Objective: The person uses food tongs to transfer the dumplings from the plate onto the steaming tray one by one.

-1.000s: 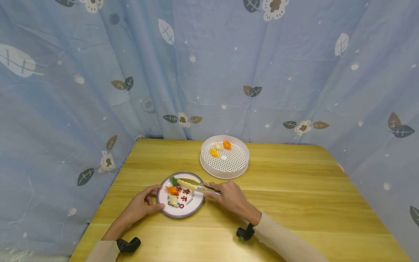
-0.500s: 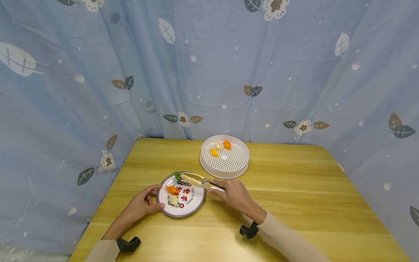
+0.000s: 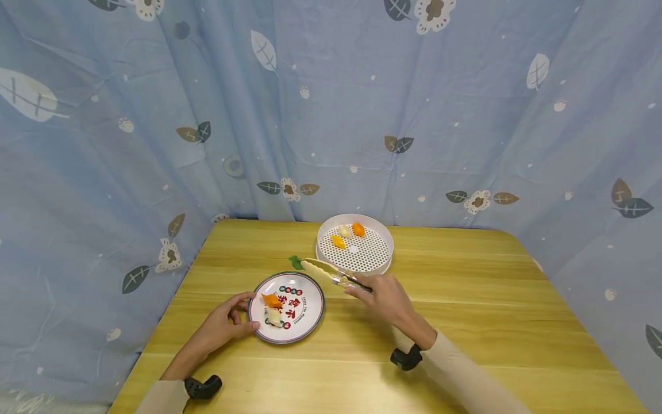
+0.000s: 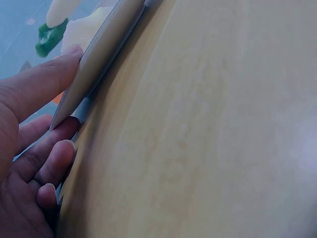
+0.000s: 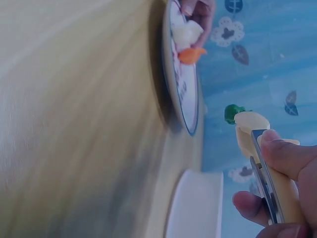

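My right hand (image 3: 383, 297) grips cream-tipped tongs (image 3: 328, 272), seen also in the right wrist view as tongs (image 5: 257, 148). The tong tips pinch a small green food piece (image 3: 296, 262), lifted above the table between plate and steamer; the green piece (image 5: 232, 113) shows beyond the tips. My left hand (image 3: 227, 319) holds the near left rim of a patterned plate (image 3: 305, 313), thumb on the rim (image 4: 106, 54). On the plate lie an orange piece (image 3: 271, 299) and a pale piece (image 3: 274, 315).
A white perforated steamer tray (image 3: 381, 253) stands at the back of the wooden table (image 3: 465, 299), holding two orange pieces and a pale one. A blue leaf-print curtain (image 3: 155, 115) encloses the table on the left, the back and the right.
My right hand has lifted the tongs with the green piece off the plate and moved them up and right toward the steamer tray. The left hand has stayed on the plate rim.
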Tool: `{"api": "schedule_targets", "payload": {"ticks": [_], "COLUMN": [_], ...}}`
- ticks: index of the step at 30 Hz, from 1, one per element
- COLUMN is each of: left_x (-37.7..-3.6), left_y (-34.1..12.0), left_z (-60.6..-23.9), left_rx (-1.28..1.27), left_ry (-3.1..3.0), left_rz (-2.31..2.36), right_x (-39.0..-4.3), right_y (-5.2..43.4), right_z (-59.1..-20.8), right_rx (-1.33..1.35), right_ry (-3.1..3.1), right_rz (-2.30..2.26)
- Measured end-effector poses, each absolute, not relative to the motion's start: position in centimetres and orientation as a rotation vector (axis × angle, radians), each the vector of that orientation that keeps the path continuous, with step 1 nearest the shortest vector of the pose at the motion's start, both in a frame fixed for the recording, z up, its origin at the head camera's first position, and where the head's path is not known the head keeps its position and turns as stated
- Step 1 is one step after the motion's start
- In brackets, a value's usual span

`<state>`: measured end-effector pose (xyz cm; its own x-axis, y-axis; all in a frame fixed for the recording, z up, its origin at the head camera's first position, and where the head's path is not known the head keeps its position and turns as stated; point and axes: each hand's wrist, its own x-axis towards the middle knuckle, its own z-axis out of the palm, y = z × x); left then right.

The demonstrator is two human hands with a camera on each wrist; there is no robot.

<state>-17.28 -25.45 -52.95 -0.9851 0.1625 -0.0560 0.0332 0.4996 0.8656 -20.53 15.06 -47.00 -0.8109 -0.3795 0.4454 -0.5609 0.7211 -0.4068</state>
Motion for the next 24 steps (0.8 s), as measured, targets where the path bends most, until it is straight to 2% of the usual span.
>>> {"api": "schedule_targets", "payload": {"ticks": [16, 24], "left_x": [-17.2, -17.4], "left_y": [-25.3, -25.3], "left_z": [-52.8, -53.0], "left_rx": [0.118, 0.121], "left_ry": [2.600, 2.596], "left_rz": [1.500, 1.507], "right_x": [-22.8, -23.7], "right_y": [21.0, 21.7], "right_z": [-46.2, -46.7], "right_rx": [0.479, 0.496], "right_ry": [-2.686, -2.690], "right_rz": [0.712, 0.651]}}
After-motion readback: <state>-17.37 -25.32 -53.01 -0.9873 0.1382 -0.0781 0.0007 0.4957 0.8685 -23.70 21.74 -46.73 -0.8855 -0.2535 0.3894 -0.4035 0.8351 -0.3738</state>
